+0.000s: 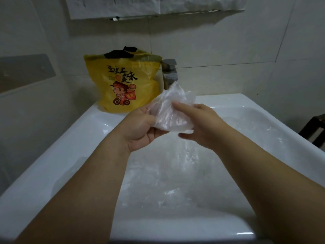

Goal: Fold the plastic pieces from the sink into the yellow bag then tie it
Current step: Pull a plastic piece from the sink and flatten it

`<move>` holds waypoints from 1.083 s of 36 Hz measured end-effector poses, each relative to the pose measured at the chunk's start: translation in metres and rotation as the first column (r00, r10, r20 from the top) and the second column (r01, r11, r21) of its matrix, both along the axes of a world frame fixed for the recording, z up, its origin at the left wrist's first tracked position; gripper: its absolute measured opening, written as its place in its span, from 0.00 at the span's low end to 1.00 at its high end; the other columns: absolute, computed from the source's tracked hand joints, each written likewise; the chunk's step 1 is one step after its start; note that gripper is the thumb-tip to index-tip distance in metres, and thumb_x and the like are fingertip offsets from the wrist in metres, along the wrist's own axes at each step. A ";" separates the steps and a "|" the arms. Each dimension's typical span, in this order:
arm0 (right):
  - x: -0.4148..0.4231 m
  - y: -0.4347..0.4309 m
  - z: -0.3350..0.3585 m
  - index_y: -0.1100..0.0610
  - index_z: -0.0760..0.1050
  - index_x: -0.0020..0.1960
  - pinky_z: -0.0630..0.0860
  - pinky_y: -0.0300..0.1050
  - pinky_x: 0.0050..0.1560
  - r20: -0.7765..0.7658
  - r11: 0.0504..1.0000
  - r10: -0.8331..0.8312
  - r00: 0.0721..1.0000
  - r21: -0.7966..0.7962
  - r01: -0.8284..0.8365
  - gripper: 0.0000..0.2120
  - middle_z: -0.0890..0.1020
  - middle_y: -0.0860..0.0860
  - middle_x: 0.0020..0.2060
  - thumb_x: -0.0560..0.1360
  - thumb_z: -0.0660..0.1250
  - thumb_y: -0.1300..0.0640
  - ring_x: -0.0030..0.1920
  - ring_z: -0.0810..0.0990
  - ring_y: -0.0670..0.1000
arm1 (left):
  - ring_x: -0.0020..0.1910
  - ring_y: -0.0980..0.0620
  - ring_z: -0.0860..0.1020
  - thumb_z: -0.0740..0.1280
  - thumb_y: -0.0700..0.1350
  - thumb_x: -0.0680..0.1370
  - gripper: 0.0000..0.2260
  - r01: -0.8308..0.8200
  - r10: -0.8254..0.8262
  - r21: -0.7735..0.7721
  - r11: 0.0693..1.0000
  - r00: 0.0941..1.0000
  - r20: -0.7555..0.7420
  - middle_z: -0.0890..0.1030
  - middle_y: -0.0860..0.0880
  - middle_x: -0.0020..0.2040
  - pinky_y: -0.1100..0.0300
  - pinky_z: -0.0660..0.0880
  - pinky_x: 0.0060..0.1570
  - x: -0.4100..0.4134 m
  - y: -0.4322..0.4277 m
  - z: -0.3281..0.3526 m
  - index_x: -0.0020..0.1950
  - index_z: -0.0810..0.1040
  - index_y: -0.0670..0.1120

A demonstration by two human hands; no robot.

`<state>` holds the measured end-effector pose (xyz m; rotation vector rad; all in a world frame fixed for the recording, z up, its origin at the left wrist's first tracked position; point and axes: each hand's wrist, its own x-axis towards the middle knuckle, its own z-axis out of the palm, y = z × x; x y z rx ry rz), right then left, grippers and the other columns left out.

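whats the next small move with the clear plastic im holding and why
Probably fold the clear plastic piece over once more: the left hand and right hand both hold it, it looks loose and puffy, not yet compact for the yellow bag behind.

Grey faucet against tiled wall; papers hung above; dark furniture right.
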<state>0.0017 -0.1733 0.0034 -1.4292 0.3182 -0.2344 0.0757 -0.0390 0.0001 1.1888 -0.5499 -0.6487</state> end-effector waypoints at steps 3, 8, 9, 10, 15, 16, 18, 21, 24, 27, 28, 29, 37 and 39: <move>-0.002 -0.002 0.003 0.58 0.75 0.61 0.80 0.52 0.51 0.021 0.943 0.175 0.984 0.283 -0.173 0.18 0.82 0.56 0.54 0.73 0.69 0.53 0.54 0.81 0.55 | 0.50 0.47 0.82 0.54 0.23 0.75 0.26 0.070 -0.070 -0.036 0.997 0.998 -0.005 0.81 0.41 0.56 0.57 0.82 0.46 -0.002 0.001 0.000 0.66 0.75 0.43; -0.001 -0.004 0.005 0.64 0.72 0.64 0.82 0.46 0.44 0.113 0.968 0.024 0.993 0.247 -0.051 0.20 0.82 0.59 0.53 0.73 0.69 0.62 0.50 0.83 0.56 | 0.51 0.48 0.81 0.63 0.37 0.69 0.17 0.123 -0.125 -0.067 0.990 0.992 -0.024 0.83 0.46 0.52 0.56 0.80 0.48 0.001 0.011 0.004 0.55 0.83 0.46; -0.001 -0.005 0.004 0.63 0.72 0.65 0.82 0.46 0.44 0.116 0.983 0.015 0.993 0.179 -0.036 0.21 0.82 0.57 0.52 0.73 0.70 0.62 0.49 0.83 0.56 | 0.53 0.46 0.80 0.67 0.41 0.68 0.15 0.132 -0.134 -0.068 0.989 0.991 -0.023 0.82 0.45 0.54 0.54 0.78 0.51 0.002 0.013 0.005 0.53 0.84 0.45; -0.002 -0.006 0.004 0.62 0.71 0.65 0.82 0.46 0.44 0.117 0.995 0.025 0.993 0.094 -0.036 0.22 0.82 0.56 0.52 0.73 0.71 0.62 0.48 0.83 0.55 | 0.55 0.44 0.80 0.72 0.45 0.67 0.17 0.148 -0.149 -0.053 0.988 0.989 -0.015 0.82 0.43 0.55 0.51 0.77 0.54 0.002 0.014 0.006 0.54 0.84 0.43; -0.006 0.002 -0.002 0.57 0.72 0.61 0.81 0.51 0.51 -0.043 0.940 0.157 0.987 -0.300 -0.163 0.23 0.80 0.54 0.52 0.68 0.75 0.61 0.49 0.82 0.55 | 0.50 0.47 0.83 0.73 0.51 0.67 0.26 0.038 -0.072 0.224 0.974 0.987 0.144 0.84 0.43 0.53 0.56 0.81 0.44 -0.002 0.010 0.002 0.61 0.78 0.41; -0.006 0.004 -0.002 0.57 0.70 0.64 0.81 0.52 0.52 -0.059 0.939 0.152 0.987 -0.304 -0.163 0.27 0.80 0.55 0.54 0.68 0.76 0.62 0.50 0.82 0.55 | 0.49 0.47 0.84 0.73 0.49 0.68 0.22 0.001 -0.049 0.260 0.966 0.983 0.177 0.84 0.43 0.51 0.57 0.80 0.43 -0.003 0.008 0.001 0.60 0.78 0.41; -0.003 0.004 -0.002 0.55 0.63 0.72 0.81 0.49 0.48 -0.067 0.956 0.111 0.992 -0.264 -0.125 0.37 0.76 0.55 0.60 0.67 0.76 0.63 0.50 0.80 0.55 | 0.49 0.45 0.83 0.74 0.44 0.72 0.16 -0.087 0.025 0.277 0.957 0.975 0.221 0.84 0.41 0.52 0.55 0.80 0.45 -0.002 0.006 -0.002 0.58 0.78 0.41; -0.002 0.001 -0.001 0.54 0.57 0.75 0.82 0.48 0.44 -0.068 0.993 0.101 0.993 -0.056 -0.105 0.40 0.74 0.55 0.59 0.70 0.74 0.62 0.49 0.80 0.55 | 0.47 0.47 0.83 0.66 0.38 0.78 0.05 -0.188 0.158 0.174 0.967 0.972 0.172 0.84 0.43 0.48 0.56 0.81 0.45 0.002 0.004 -0.002 0.52 0.79 0.43; -0.002 0.002 -0.001 0.60 0.70 0.63 0.81 0.53 0.51 -0.093 0.976 0.197 0.976 0.115 -0.186 0.20 0.80 0.57 0.53 0.73 0.71 0.59 0.51 0.83 0.59 | 0.48 0.48 0.83 0.65 0.37 0.78 0.06 -0.254 0.240 0.120 0.960 0.964 0.115 0.83 0.42 0.50 0.56 0.81 0.46 0.006 0.002 0.000 0.55 0.78 0.41; 0.001 0.001 -0.003 0.62 0.73 0.56 0.82 0.50 0.48 -0.028 0.969 0.109 0.994 0.228 -0.100 0.10 0.82 0.59 0.52 0.76 0.66 0.63 0.51 0.83 0.59 | 0.55 0.43 0.80 0.65 0.37 0.79 0.16 -0.287 0.285 0.112 0.951 0.958 0.036 0.79 0.36 0.60 0.54 0.79 0.52 0.010 0.001 0.001 0.66 0.73 0.35; 0.002 -0.001 -0.003 0.63 0.73 0.58 0.82 0.49 0.46 0.008 0.961 0.074 0.997 0.265 -0.074 0.10 0.82 0.60 0.52 0.76 0.65 0.64 0.50 0.83 0.58 | 0.55 0.43 0.80 0.64 0.36 0.78 0.17 -0.295 0.296 0.102 0.950 0.955 0.008 0.79 0.35 0.60 0.54 0.79 0.51 0.010 0.001 0.002 0.66 0.71 0.33; 0.002 -0.002 -0.002 0.64 0.73 0.59 0.82 0.47 0.44 0.041 0.951 0.051 0.998 0.302 -0.061 0.11 0.82 0.59 0.51 0.77 0.64 0.64 0.49 0.83 0.57 | 0.53 0.44 0.80 0.65 0.36 0.78 0.17 -0.301 0.303 0.085 0.950 0.953 -0.015 0.80 0.35 0.58 0.56 0.79 0.50 0.011 0.001 0.002 0.65 0.71 0.32; 0.001 -0.008 0.000 0.63 0.74 0.62 0.82 0.51 0.49 0.142 0.937 0.115 0.983 0.312 -0.154 0.15 0.83 0.60 0.54 0.79 0.63 0.55 0.52 0.84 0.58 | 0.50 0.47 0.80 0.66 0.33 0.76 0.15 -0.255 0.260 0.094 0.962 0.964 -0.048 0.80 0.37 0.55 0.56 0.77 0.56 0.007 0.001 0.002 0.62 0.74 0.32; -0.001 -0.007 0.001 0.65 0.74 0.61 0.82 0.48 0.46 0.117 0.947 0.151 0.982 0.268 -0.177 0.14 0.83 0.60 0.53 0.78 0.64 0.59 0.50 0.84 0.58 | 0.52 0.47 0.79 0.65 0.34 0.77 0.15 -0.253 0.258 0.085 0.964 0.965 -0.047 0.80 0.37 0.57 0.57 0.76 0.56 0.009 0.003 0.002 0.63 0.74 0.32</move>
